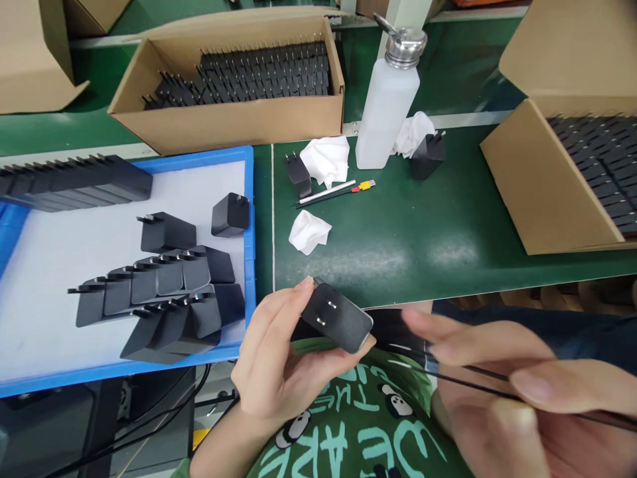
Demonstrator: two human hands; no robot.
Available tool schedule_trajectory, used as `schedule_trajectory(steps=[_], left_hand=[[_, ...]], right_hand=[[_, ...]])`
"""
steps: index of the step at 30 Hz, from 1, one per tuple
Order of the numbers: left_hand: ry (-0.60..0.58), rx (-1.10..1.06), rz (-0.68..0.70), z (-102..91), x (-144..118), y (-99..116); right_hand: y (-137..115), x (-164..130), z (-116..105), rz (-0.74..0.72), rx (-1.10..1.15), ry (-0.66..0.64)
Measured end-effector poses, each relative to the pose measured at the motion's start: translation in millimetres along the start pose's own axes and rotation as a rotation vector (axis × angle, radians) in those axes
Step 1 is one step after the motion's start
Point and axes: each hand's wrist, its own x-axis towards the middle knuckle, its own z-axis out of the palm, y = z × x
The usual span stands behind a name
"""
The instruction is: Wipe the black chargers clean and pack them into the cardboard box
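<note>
My left hand [279, 358] grips a black power adapter [343, 320] between thumb and fingers near the table's front edge. Two metal prongs stand out from the face turned up toward me. To the right, my right hand [502, 385] is closed around black tweezers [490, 392], whose two thin arms reach left toward the adapter. The tips look blurred, and I cannot tell whether they touch it. More black adapters [172, 312] stand in rows in the blue-rimmed tray [249, 199] on the left.
Cardboard boxes of adapters stand at the back [223, 126] and right [552, 192]. Between them is a white dispenser bottle [385, 109]. White wipes [309, 231], a silver pen-like stick [328, 191], a cable with a yellow plug [367, 185] and two adapters [428, 158] lie on the green table.
</note>
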Motion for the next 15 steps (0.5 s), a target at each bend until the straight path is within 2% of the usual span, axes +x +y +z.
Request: schedule_trajectory(steps=[2, 3, 4, 6, 8, 10, 15], left_hand=[[-0.006, 0.000, 0.010, -0.9, 1, 0], [-0.009, -0.001, 0.016, -1.4, 1, 0], [-0.016, 0.000, 0.021, -1.8, 1, 0], [-0.042, 0.003, 0.023, -2.0, 0, 0], [-0.054, 0.006, 0.032, -1.5, -1, -1], [-0.044, 0.017, 0.048, -0.4, -1, -1], [-0.008, 0.043, 0.133, 1.5, 1, -6]], right_hand=[[0, 6, 1, -0.042, -0.058, 0.078], [1, 8, 1, -0.046, -0.101, 0.031], [3, 11, 1, -0.019, -0.145, -0.074], [8, 14, 1, 0.090, -0.155, -0.305], [13, 18, 2, 0.227, -0.088, -0.435], [14, 22, 3, 0.331, -0.064, -0.493], [9, 34, 6, 0.470, -0.090, -0.547]])
